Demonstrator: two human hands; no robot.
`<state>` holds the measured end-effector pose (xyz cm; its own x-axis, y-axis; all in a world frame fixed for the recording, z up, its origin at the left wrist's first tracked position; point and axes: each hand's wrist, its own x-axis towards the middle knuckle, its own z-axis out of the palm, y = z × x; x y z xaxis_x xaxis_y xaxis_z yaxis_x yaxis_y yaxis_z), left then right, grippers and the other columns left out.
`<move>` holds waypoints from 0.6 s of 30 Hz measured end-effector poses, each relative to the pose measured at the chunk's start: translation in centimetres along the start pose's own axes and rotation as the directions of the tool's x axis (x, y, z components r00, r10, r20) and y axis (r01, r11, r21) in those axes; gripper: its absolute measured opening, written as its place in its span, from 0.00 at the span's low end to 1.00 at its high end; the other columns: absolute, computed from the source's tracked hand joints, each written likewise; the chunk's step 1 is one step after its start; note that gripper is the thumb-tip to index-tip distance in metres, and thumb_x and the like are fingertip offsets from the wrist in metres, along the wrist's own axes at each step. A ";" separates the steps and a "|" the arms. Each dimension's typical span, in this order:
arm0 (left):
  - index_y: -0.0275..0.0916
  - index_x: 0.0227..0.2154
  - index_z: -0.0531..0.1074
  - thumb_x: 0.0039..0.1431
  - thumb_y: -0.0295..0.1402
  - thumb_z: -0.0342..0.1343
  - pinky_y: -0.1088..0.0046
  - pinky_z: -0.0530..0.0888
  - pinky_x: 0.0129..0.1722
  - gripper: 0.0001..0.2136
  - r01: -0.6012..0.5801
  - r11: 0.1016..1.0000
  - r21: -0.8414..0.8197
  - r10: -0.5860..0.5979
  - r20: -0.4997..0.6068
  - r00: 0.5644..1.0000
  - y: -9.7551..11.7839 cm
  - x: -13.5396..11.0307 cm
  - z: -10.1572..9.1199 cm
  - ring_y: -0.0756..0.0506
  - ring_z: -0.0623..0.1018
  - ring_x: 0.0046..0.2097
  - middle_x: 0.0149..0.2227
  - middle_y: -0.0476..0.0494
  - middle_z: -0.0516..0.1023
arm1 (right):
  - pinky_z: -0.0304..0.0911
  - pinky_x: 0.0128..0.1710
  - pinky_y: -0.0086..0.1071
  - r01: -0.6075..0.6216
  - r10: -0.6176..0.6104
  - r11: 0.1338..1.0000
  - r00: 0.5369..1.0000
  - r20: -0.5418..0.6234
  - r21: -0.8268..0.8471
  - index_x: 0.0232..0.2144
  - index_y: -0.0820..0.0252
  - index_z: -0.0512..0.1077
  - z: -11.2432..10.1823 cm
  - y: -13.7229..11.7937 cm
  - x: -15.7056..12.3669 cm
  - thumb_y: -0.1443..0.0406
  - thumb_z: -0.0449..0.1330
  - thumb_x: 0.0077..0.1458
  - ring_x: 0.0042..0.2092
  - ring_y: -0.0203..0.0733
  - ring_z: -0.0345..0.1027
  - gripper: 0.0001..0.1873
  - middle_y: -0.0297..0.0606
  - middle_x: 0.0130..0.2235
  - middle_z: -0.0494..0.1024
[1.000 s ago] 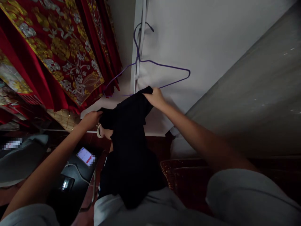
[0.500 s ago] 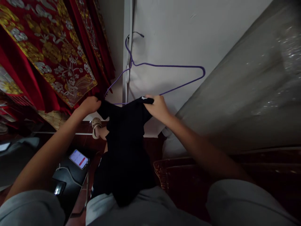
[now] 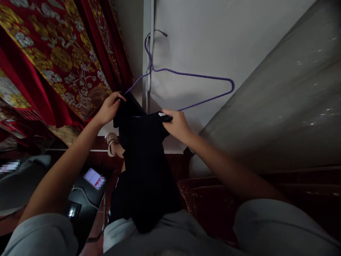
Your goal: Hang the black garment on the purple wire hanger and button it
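Note:
A black shirt (image 3: pixel 146 160) hangs down in front of me, its lower part against my lap. My left hand (image 3: pixel 110 106) is closed on the shirt's upper left edge, where the cloth is drawn up over the left end of a purple wire hanger (image 3: pixel 197 75). The shirt's neck edge, near a small white label (image 3: pixel 161 114), is pinched in my right hand (image 3: pixel 177 124). By its hook the hanger is hung on a metal upright at the wall. Its right arm is bare, and its left end is hidden by the cloth.
Red embroidered cloth (image 3: pixel 66 57) hangs at the left. Below it, a lit phone (image 3: pixel 93 178) and a cable lie on a black seat (image 3: pixel 82 209). A large plastic-wrapped item (image 3: pixel 266 117) leans at the right. Behind the shirt is a pale wall (image 3: pixel 202 39).
My left hand has risen to the right, lifting the shirt's left side up over the hanger's left end. My right hand keeps its grip almost in place.

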<state>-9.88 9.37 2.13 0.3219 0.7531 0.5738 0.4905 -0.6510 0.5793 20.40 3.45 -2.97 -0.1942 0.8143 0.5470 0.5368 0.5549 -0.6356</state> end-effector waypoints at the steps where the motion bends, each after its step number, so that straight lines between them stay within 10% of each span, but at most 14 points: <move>1: 0.38 0.45 0.73 0.64 0.33 0.51 0.58 0.70 0.64 0.10 -0.059 0.998 0.005 0.059 -0.017 0.998 0.5 1.1 0.7 0.40 0.76 0.57 0.52 0.36 0.79 | 0.51 0.32 0.33 0.000 -0.001 1.000 1.000 0.021 0.009 0.23 0.56 0.60 0.1 -0.3 -0.1 0.67 0.57 0.50 0.29 0.38 0.59 0.08 0.31 0.23 0.63; 5: 0.39 0.54 0.70 0.65 0.30 0.52 0.58 0.68 0.65 0.16 -0.152 0.984 0.090 0.152 0.003 0.988 1.8 3.2 1.4 0.41 0.78 0.55 0.48 0.39 0.81 | 0.64 0.40 0.36 0.032 -0.031 0.999 0.999 0.032 -0.033 0.40 0.55 0.75 -1.7 -0.7 0.0 0.69 0.57 0.52 0.39 0.46 0.73 0.13 0.37 0.37 0.80; 10: 0.42 0.43 0.76 0.67 0.30 0.50 0.56 0.69 0.63 0.09 -0.118 0.970 0.212 0.128 -0.034 0.991 2.9 3.1 -1.3 0.37 0.76 0.55 0.48 0.40 0.80 | 0.67 0.50 0.41 -0.057 -0.009 0.985 0.924 -0.382 -0.161 0.67 0.58 0.64 -8.6 0.0 1.0 0.72 0.61 0.56 0.50 0.49 0.74 0.37 0.48 0.57 0.77; 16: 0.41 0.36 0.73 0.69 0.35 0.57 0.62 0.68 0.58 0.06 0.020 0.994 0.110 -0.003 -0.152 0.988 2.7 3.4 -3.3 0.41 0.74 0.52 0.38 0.44 0.74 | 0.69 0.46 0.43 -0.318 0.341 0.913 0.939 -0.048 0.257 0.39 0.69 0.80 -13.8 0.8 3.4 0.66 0.68 0.58 0.39 0.42 0.75 0.09 0.45 0.38 0.83; 18: 0.40 0.36 0.71 0.71 0.36 0.57 0.65 0.67 0.55 0.07 0.107 0.992 0.072 -0.094 -0.170 0.981 1.7 3.5 -3.3 0.43 0.74 0.49 0.34 0.47 0.71 | 0.71 0.46 0.44 -0.286 0.339 0.905 0.932 -0.126 0.316 0.41 0.68 0.79 -13.2 1.0 3.9 0.61 0.65 0.64 0.40 0.42 0.76 0.12 0.44 0.39 0.83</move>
<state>-10.61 10.54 7.06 0.1326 0.7837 0.6069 0.5792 -0.5581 0.5941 31.00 4.96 5.76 0.1043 0.9257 0.3636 0.2813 0.3232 -0.9036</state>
